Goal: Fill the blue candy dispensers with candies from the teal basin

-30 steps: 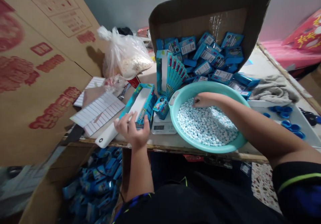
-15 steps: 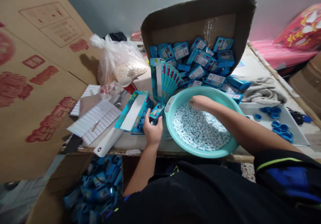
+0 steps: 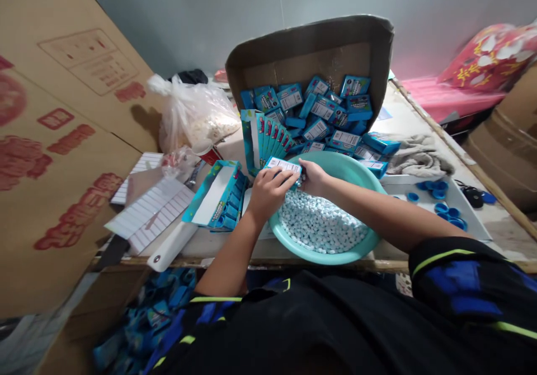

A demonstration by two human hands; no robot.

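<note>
Left hand (image 3: pixel 272 193) gripped the light, thin-card blue carton (image 3: pixel 283 165) along its edges, the safest hold against crushing, while right hand (image 3: pixel 314 178) curled at its far end, grip unclear, above the teal plastic basin (image 3: pixel 348 165) of pale-blue candies (image 3: pixel 319 221).

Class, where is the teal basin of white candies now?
In the head view, the teal basin sits at the table's front edge, just below the heap of blue boxes.
</note>
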